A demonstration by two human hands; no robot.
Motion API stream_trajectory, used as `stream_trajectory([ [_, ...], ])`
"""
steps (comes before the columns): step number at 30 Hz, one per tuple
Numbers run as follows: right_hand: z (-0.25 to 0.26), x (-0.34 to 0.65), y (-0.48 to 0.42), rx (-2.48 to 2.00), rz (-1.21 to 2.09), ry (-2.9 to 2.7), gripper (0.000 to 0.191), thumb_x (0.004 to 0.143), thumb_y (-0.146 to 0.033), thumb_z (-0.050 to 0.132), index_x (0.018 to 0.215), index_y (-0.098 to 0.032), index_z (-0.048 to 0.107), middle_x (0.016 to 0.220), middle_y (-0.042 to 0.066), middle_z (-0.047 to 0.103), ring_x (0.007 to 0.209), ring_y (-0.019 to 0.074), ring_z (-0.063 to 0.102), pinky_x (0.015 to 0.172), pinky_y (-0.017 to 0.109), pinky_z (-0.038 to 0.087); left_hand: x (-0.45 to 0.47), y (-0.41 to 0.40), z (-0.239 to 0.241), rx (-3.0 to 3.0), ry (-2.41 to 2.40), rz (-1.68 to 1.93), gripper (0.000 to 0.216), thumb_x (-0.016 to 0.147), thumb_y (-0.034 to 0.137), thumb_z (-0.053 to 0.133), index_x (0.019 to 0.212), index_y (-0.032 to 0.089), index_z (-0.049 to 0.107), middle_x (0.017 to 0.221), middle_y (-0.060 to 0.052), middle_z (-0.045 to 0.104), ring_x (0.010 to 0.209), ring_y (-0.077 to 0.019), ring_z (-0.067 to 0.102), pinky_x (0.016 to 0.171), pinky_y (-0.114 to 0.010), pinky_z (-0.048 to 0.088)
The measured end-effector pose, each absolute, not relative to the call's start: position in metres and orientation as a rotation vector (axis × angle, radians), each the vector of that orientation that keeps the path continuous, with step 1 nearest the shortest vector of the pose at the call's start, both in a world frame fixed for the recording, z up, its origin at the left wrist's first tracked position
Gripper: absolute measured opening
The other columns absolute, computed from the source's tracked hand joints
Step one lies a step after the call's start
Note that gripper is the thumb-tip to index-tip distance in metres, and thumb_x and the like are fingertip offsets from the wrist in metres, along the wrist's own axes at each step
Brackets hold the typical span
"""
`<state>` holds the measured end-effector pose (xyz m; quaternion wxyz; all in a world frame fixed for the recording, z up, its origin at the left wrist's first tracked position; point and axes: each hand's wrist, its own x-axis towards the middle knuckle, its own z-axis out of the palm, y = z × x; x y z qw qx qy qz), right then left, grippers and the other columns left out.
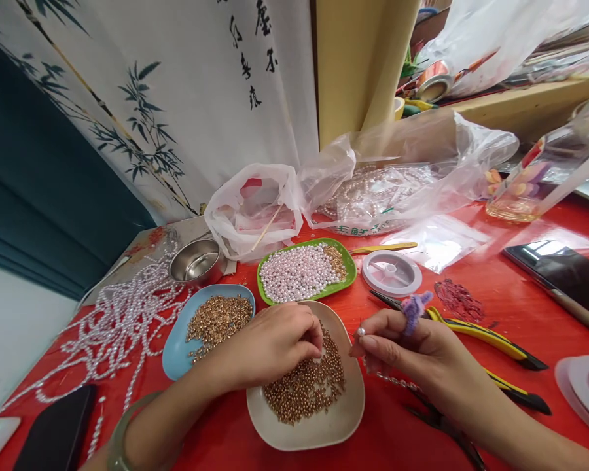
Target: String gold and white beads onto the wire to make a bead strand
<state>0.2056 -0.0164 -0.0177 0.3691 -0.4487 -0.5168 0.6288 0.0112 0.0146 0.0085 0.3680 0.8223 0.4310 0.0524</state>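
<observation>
My left hand [275, 343] rests over the beige dish [324, 428] of small gold beads [307, 389], fingertips pinched together among the beads. My right hand [412, 350] hovers just right of the dish, thumb and forefinger pinched on a thin thread with a white pearl [360, 331] at its tip. A short beaded strand [397, 381] hangs below that hand. A purple fuzzy ring [415, 307] sits on one of its fingers.
A blue dish of gold beads [216, 317], a green tray of pearls [302, 269], a steel bowl [196, 260], pearl strings [112, 327], a thread spool [391, 271], yellow-handled pliers [491, 340], plastic bags [373, 176], two phones [564, 275] on the red table [520, 314].
</observation>
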Motion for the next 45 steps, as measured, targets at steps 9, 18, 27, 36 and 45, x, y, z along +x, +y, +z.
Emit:
stream_trajectory([
  [9, -0.018, 0.201, -0.018, -1.098, 1.879, -1.180, 0.018, 0.068, -0.031, 0.066, 0.066, -0.015, 0.061, 0.060, 0.001, 0.062, 0.050, 0.0075, 0.052, 0.051, 0.020, 0.042, 0.021, 0.020, 0.004, 1.229, 0.982, 0.442, 0.011, 0.068, 0.021, 0.059, 0.072, 0.011, 0.058, 0.072, -0.002, 0.055, 0.060, -0.0078, 0.046, 0.054, -0.021, 0.034],
  [18, -0.022, 0.199, -0.018, -1.050, 2.047, -1.118, 0.019, 0.065, -0.029, 0.068, 0.058, -0.015, 0.058, 0.055, 0.000, 0.063, 0.042, 0.0060, 0.051, 0.042, 0.017, 0.039, 0.026, 0.017, 0.000, 0.935, 0.945, 0.531, 0.009, 0.063, 0.018, 0.064, 0.066, 0.010, 0.061, 0.065, -0.002, 0.057, 0.049, -0.0034, 0.043, 0.043, -0.017, 0.027],
  [27, -0.024, 0.200, -0.018, -1.059, 2.067, -1.073, 0.021, 0.064, -0.031, 0.068, 0.057, -0.014, 0.057, 0.055, 0.001, 0.063, 0.041, 0.0057, 0.050, 0.041, 0.017, 0.038, 0.026, 0.018, 0.001, 1.050, 0.986, 0.508, 0.011, 0.063, 0.020, 0.064, 0.069, 0.011, 0.059, 0.072, -0.003, 0.057, 0.058, -0.0073, 0.048, 0.048, -0.018, 0.033],
  [36, -0.017, 0.200, -0.017, -1.139, 2.011, -1.055, 0.021, 0.060, -0.031, 0.070, 0.058, -0.014, 0.059, 0.055, 0.001, 0.062, 0.043, 0.0062, 0.047, 0.046, 0.019, 0.038, 0.021, 0.009, 0.004, 2.165, 0.995, 0.041, 0.015, 0.066, 0.023, 0.062, 0.080, 0.020, 0.064, 0.079, -0.002, 0.060, 0.077, -0.0174, 0.052, 0.066, -0.027, 0.036],
  [45, -0.025, 0.200, -0.016, -1.104, 2.042, -1.057, 0.018, 0.061, -0.029, 0.070, 0.059, -0.014, 0.059, 0.054, 0.001, 0.063, 0.042, 0.0059, 0.049, 0.042, 0.018, 0.036, 0.015, 0.015, 0.002, 2.058, 1.059, 0.100, 0.010, 0.075, 0.022, 0.052, 0.078, 0.018, 0.060, 0.077, -0.001, 0.061, 0.071, -0.0136, 0.053, 0.062, -0.024, 0.037],
])
